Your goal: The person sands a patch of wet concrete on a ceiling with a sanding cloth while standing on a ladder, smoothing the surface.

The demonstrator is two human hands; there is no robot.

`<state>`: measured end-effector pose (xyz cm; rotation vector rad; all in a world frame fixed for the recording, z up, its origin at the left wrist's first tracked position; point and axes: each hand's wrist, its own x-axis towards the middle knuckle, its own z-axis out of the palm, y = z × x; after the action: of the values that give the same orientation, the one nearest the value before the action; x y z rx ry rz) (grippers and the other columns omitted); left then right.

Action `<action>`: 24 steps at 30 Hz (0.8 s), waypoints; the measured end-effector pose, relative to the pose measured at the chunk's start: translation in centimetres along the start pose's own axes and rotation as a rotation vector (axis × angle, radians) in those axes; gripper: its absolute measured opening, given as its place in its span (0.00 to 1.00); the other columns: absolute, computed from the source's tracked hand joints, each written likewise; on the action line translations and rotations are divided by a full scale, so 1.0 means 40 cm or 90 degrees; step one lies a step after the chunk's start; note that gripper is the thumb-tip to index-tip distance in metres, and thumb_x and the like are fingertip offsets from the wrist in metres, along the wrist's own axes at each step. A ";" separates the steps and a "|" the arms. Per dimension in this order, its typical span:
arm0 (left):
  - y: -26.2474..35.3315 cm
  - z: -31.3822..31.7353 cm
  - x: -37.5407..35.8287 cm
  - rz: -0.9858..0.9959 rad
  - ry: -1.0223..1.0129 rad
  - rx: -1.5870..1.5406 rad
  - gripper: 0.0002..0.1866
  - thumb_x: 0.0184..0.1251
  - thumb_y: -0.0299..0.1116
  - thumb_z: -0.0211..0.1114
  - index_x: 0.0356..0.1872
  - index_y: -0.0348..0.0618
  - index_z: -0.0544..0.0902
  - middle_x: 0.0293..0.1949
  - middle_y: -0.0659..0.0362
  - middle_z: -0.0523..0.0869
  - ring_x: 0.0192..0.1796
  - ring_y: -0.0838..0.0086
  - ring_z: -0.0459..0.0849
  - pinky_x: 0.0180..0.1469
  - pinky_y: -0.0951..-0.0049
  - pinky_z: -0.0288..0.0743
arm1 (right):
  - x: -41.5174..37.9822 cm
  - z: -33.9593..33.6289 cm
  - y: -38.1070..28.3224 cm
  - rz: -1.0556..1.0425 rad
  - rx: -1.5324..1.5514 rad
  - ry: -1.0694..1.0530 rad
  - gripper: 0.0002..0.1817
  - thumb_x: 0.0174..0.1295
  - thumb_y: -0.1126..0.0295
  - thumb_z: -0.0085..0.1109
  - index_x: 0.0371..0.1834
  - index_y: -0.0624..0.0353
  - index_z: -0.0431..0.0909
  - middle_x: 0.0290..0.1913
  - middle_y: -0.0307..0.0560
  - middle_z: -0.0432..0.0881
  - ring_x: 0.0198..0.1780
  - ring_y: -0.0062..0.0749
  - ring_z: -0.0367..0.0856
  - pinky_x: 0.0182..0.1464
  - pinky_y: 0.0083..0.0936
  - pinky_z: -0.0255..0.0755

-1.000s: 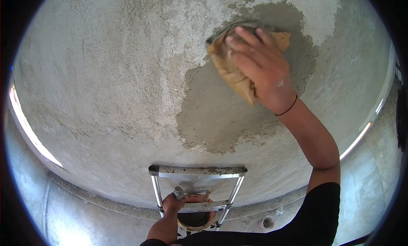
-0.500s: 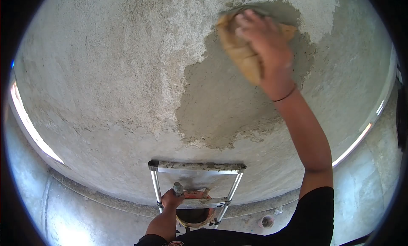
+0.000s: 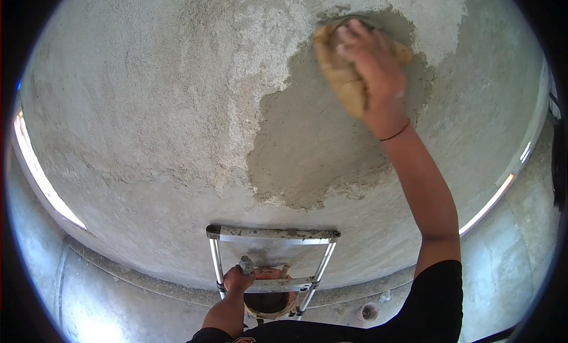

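Note:
High on the wall, my right hand (image 3: 378, 71) presses a tan crumpled cloth-like pad (image 3: 343, 82) against a patch of damp grey plaster (image 3: 307, 142). Its fingers bend over the pad's top, and slight blur hides its exact material. Low down, my left hand (image 3: 238, 279) is closed at the left rail of an aluminium ladder (image 3: 272, 232). A grey, stubby, handle-like end (image 3: 246, 263) sticks up from that fist. What it belongs to is hidden.
Behind the ladder's rungs stands an orange-rimmed bucket (image 3: 269, 314) with dark grey contents. A small pale container (image 3: 368, 311) sits on the floor to its right. Rough, lighter wall (image 3: 171, 106) surrounds the damp patch, and the wall's base curves across below.
My right hand and the pad have shifted slightly right and down over the damp plaster. My left hand stays at the ladder with the same grey end in it.

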<state>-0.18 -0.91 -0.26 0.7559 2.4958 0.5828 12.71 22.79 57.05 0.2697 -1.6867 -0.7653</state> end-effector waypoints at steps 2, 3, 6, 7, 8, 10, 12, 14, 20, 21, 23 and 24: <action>0.004 -0.001 -0.002 -0.007 -0.002 -0.007 0.38 0.42 0.65 0.77 0.50 0.46 0.88 0.51 0.49 0.91 0.57 0.54 0.89 0.61 0.57 0.82 | -0.031 0.031 -0.059 -0.041 0.048 -0.061 0.05 0.62 0.74 0.66 0.40 0.55 0.84 0.61 0.49 0.86 0.69 0.42 0.80 0.73 0.49 0.71; 0.007 -0.003 -0.002 -0.014 -0.011 -0.007 0.39 0.42 0.66 0.77 0.51 0.46 0.88 0.51 0.49 0.91 0.57 0.54 0.89 0.61 0.57 0.82 | -0.041 0.032 -0.092 -0.083 0.094 -0.120 0.05 0.62 0.74 0.66 0.40 0.55 0.84 0.61 0.49 0.87 0.68 0.43 0.81 0.72 0.50 0.72; -0.005 0.005 -0.004 -0.023 -0.016 0.009 0.40 0.43 0.67 0.76 0.52 0.46 0.88 0.52 0.49 0.91 0.57 0.54 0.89 0.61 0.56 0.82 | -0.052 0.000 -0.167 -0.103 0.176 -0.208 0.05 0.63 0.75 0.66 0.41 0.55 0.84 0.60 0.50 0.87 0.68 0.44 0.82 0.71 0.51 0.73; -0.002 0.009 0.005 -0.022 -0.010 0.020 0.40 0.44 0.67 0.75 0.52 0.46 0.88 0.52 0.49 0.91 0.57 0.55 0.89 0.61 0.56 0.82 | -0.041 -0.010 -0.152 -0.109 0.171 -0.206 0.05 0.63 0.75 0.66 0.41 0.55 0.84 0.60 0.50 0.87 0.68 0.44 0.82 0.71 0.51 0.73; 0.003 0.008 0.017 -0.014 -0.005 0.013 0.40 0.44 0.67 0.75 0.52 0.46 0.88 0.52 0.49 0.91 0.57 0.55 0.89 0.61 0.56 0.82 | -0.028 -0.030 -0.124 -0.096 0.163 -0.147 0.05 0.64 0.74 0.66 0.41 0.56 0.84 0.60 0.49 0.88 0.69 0.44 0.81 0.73 0.51 0.71; -0.006 0.007 0.007 0.016 -0.016 0.005 0.39 0.45 0.66 0.75 0.52 0.46 0.87 0.53 0.49 0.90 0.58 0.55 0.89 0.61 0.57 0.82 | -0.002 -0.059 -0.065 -0.088 0.159 -0.095 0.05 0.64 0.72 0.67 0.42 0.57 0.85 0.59 0.48 0.88 0.70 0.44 0.80 0.75 0.51 0.69; 0.001 0.006 0.003 -0.010 -0.027 0.006 0.37 0.46 0.64 0.75 0.52 0.46 0.88 0.52 0.49 0.90 0.57 0.56 0.89 0.61 0.57 0.82 | 0.028 -0.054 0.000 0.023 0.055 0.053 0.05 0.65 0.72 0.66 0.42 0.57 0.85 0.60 0.49 0.88 0.71 0.47 0.79 0.76 0.53 0.67; -0.018 0.029 0.020 0.002 -0.004 0.010 0.36 0.47 0.63 0.75 0.51 0.47 0.88 0.53 0.50 0.90 0.57 0.57 0.89 0.61 0.57 0.81 | 0.015 -0.017 0.000 0.019 0.040 0.025 0.05 0.65 0.72 0.66 0.42 0.57 0.85 0.60 0.49 0.88 0.71 0.46 0.79 0.76 0.53 0.67; 0.003 -0.003 -0.003 0.003 -0.020 0.012 0.36 0.46 0.63 0.76 0.51 0.47 0.88 0.53 0.50 0.90 0.57 0.57 0.89 0.61 0.58 0.82 | -0.059 -0.005 -0.139 -0.096 0.165 -0.208 0.07 0.62 0.73 0.67 0.42 0.57 0.84 0.63 0.49 0.86 0.72 0.45 0.77 0.75 0.51 0.69; 0.001 -0.001 -0.003 0.005 -0.019 0.011 0.36 0.46 0.63 0.76 0.51 0.47 0.88 0.53 0.50 0.90 0.57 0.57 0.89 0.61 0.58 0.82 | -0.062 -0.008 -0.150 -0.122 0.233 -0.247 0.07 0.61 0.73 0.67 0.42 0.57 0.84 0.63 0.50 0.85 0.73 0.45 0.77 0.75 0.51 0.69; -0.003 0.006 0.003 0.011 0.001 0.018 0.35 0.46 0.62 0.76 0.50 0.46 0.88 0.51 0.50 0.91 0.56 0.56 0.89 0.61 0.57 0.82 | -0.032 -0.031 -0.117 -0.102 0.222 -0.182 0.08 0.61 0.74 0.68 0.43 0.56 0.84 0.62 0.51 0.85 0.73 0.46 0.77 0.75 0.51 0.69; -0.002 0.007 0.008 0.012 0.001 0.014 0.35 0.46 0.62 0.76 0.50 0.46 0.88 0.51 0.50 0.91 0.56 0.56 0.89 0.61 0.57 0.82 | -0.015 -0.045 -0.089 -0.078 0.213 -0.121 0.09 0.60 0.74 0.68 0.44 0.56 0.84 0.62 0.52 0.86 0.72 0.47 0.77 0.75 0.51 0.69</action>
<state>-0.30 -0.69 -0.61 0.7891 2.5035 0.5630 13.78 19.82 54.51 0.5516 -1.9930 -0.6088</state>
